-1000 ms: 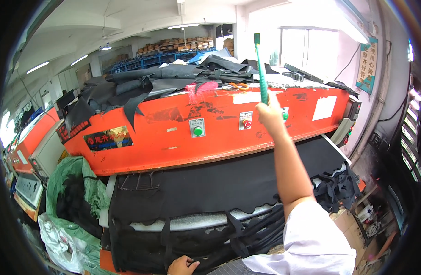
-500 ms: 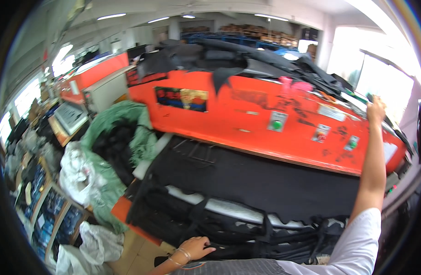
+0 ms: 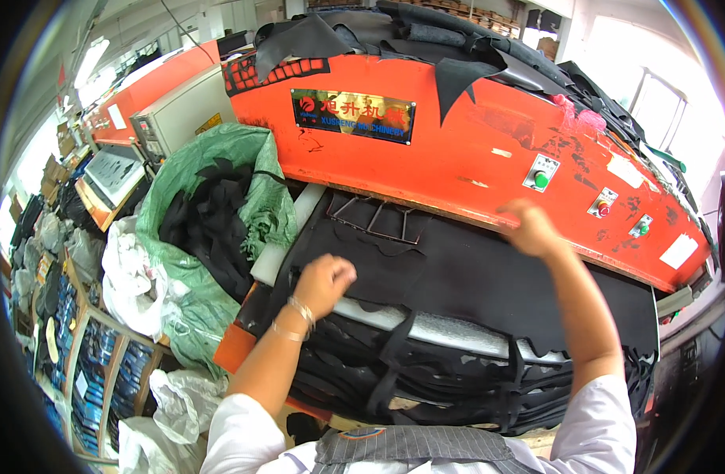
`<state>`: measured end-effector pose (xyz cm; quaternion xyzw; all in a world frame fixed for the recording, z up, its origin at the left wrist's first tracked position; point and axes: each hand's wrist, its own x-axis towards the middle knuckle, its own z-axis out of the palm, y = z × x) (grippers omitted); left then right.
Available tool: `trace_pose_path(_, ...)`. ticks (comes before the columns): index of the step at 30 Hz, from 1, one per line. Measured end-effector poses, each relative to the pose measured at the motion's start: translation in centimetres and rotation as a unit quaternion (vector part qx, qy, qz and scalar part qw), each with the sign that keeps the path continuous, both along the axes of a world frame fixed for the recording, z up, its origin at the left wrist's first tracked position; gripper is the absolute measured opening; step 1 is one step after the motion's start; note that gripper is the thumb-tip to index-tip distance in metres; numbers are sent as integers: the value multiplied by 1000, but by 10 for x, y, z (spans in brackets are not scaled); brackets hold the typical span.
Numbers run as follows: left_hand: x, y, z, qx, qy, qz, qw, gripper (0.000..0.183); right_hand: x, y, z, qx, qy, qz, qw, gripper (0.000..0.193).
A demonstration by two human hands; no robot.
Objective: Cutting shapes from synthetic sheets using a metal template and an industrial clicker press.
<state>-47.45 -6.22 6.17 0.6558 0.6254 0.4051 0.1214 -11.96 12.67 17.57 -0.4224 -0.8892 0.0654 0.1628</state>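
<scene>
A black sheet of material (image 3: 489,284) lies across the bed of a red press machine (image 3: 457,150). On its far edge, against the machine, rests a dark metal cutting die (image 3: 374,221) shaped like a ladder frame. My left hand (image 3: 323,284), with bracelets at the wrist, hovers over the near left of the sheet, its fingers curled in and nothing seen in them. Just in front of the machine's lower edge, my right hand (image 3: 530,229) is held above the sheet with fingers stretched toward the left, slightly blurred. It holds nothing that I can see.
Black offcut strips (image 3: 394,379) hang along the near edge over a white pad (image 3: 457,336). A green sack (image 3: 197,229) of black scraps stands at the left, by white bags (image 3: 129,276). Dark hides (image 3: 457,35) lie on the machine, whose front carries a green button (image 3: 541,180).
My right hand has come down from the top right of the machine to above the sheet. My left hand has risen from the near edge. The view has tilted downward.
</scene>
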Motion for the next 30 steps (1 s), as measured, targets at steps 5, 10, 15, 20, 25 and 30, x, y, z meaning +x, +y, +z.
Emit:
trace_pose_path(5,-109,129,-57,102,48,65,991,13,-157,10,-96,-82,-85,209,971,43)
trace_pose_path(10,-138,165,-100,54,104,38,992,18,-250,33,-137,-131,-102,79,983,48)
trace_pose_path(15,-149,172,-96,86,101,20,991,12,-265,58,-137,-148,-154,78,974,51)
trace_pose_path(20,-151,165,-98,105,110,31,988,13,-279,60,-129,-166,-228,70,957,53)
trace_pose_path(25,-155,154,-97,143,110,15,983,14,-278,55,-126,-187,-217,72,955,56)
trace_pose_path(30,-124,135,-40,166,198,29,966,13,-270,64,-110,-222,-299,110,922,57)
